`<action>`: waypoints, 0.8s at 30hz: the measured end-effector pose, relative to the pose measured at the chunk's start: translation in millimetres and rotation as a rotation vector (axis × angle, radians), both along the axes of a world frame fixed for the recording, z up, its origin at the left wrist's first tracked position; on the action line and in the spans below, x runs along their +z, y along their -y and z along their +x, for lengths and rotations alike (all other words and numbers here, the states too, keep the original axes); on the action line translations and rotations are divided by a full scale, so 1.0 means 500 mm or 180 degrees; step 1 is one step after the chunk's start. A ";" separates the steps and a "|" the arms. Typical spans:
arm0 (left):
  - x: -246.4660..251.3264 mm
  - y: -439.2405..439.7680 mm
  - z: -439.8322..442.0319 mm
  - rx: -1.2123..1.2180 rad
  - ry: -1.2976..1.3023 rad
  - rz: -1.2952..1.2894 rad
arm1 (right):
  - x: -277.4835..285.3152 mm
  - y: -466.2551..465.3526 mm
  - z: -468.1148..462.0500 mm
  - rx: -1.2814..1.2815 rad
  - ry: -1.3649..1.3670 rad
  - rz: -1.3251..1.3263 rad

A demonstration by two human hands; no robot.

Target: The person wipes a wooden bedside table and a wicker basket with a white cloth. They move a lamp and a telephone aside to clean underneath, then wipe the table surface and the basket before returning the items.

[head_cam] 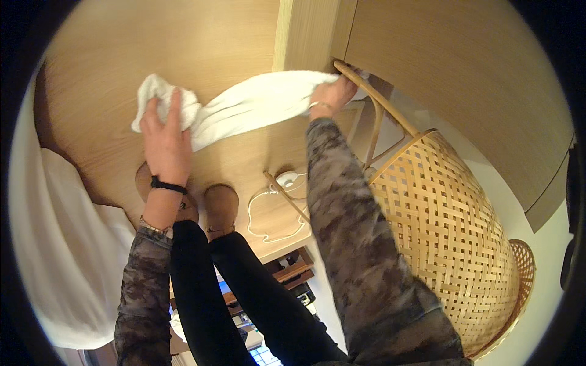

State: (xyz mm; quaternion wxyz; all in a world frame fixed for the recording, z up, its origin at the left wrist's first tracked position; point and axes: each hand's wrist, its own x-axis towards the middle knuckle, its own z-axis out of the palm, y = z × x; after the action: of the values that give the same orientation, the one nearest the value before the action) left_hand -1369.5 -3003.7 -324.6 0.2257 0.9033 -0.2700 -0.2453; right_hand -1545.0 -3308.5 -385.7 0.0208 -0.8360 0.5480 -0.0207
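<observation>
A long white cloth (256, 103) lies stretched out between both hands over the light wooden floor (229, 41). My left hand (167, 123), with a black band at its wrist, rests on the bunched end of the cloth, fingers spread. At the other end, my right hand (334, 94) is on the cloth beside a wooden leg of a lamp stand; its fingertips are partly hidden by the leg, so its hold cannot be told.
A woven bamboo lampshade (448, 228) on wooden legs (375, 100) lies tilted at the right. A white cord with a round foot switch (287, 179) is on the floor near my feet. White fabric (78, 274) hangs at the left; a wooden panel (467, 82) stands upper right.
</observation>
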 end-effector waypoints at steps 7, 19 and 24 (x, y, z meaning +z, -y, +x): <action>0.023 0.117 -0.070 -0.0313 -0.0396 -0.0223 | -0.063 0.204 -0.075 -0.0752 -0.1388 0.0310; 0.025 0.176 -0.054 -0.0479 -0.0237 0.0021 | -0.030 0.196 -0.195 -0.2008 -0.3220 0.1872; 0.031 0.141 0.003 -0.0910 -0.0136 -0.0012 | -0.040 0.082 -0.161 -0.2275 -0.3275 0.2081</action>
State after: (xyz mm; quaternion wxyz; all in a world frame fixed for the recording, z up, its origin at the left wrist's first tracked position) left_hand -1367.8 -3074.1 -309.0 0.1959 0.8498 -0.3915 -0.2937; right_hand -1625.6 -3349.4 -405.7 0.0010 -0.4594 0.7073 0.5372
